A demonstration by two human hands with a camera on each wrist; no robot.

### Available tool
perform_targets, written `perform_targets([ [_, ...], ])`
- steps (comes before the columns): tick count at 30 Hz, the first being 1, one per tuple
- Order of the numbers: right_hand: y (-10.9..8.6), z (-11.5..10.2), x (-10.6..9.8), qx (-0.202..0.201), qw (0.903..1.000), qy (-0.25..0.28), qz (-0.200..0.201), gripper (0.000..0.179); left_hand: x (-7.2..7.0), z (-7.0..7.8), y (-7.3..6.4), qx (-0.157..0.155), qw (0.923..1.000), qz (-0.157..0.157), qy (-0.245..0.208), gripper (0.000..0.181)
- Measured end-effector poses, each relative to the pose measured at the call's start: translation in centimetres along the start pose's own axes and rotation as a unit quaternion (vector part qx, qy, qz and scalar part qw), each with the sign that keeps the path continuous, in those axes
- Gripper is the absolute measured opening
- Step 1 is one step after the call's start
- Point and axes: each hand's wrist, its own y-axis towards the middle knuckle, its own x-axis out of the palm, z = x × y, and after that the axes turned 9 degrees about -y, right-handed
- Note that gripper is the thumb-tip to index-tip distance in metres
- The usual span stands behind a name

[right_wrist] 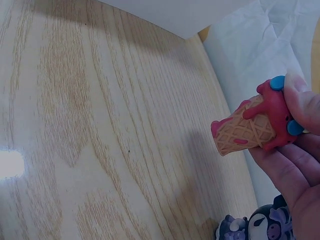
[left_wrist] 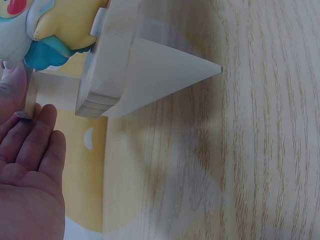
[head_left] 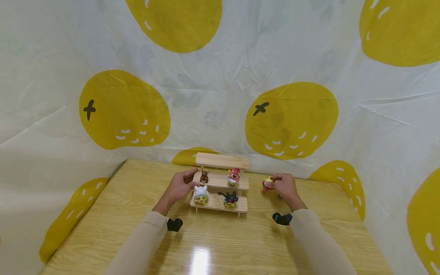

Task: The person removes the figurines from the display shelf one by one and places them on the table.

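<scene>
A three-tier wooden display stand (head_left: 221, 160) stands on the table. My left hand (head_left: 180, 186) holds the left end of its middle tier, the thumb at the front and the fingers towards the back. My right hand (head_left: 284, 187) pinches a small figurine (right_wrist: 255, 122) with a waffle-cone base and red dripping icing, right of the stand. On the middle tier are a brown figurine (head_left: 204, 176) and a pink-and-red figurine (head_left: 233, 177). A white-and-yellow figurine (head_left: 201, 195) and a black-eared figurine (head_left: 230, 199) stand on the bottom tier.
Black-and-purple figurines (right_wrist: 265, 227) are on the table below my right hand, partly out of frame. A white cloth (head_left: 213, 114) with yellow fruit prints hangs behind and beside the wooden table (head_left: 220, 244). Black wrist devices (head_left: 282, 219) hang by both sleeves.
</scene>
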Motion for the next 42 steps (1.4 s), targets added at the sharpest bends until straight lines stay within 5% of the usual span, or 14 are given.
perform_targets([
  [42, 0.17, 0.53, 0.76, -0.004, 0.9998, -0.02, 0.008, 0.037, -0.08, 0.37, 0.01, -0.009, 1.0, -0.002, 0.002, 0.061],
])
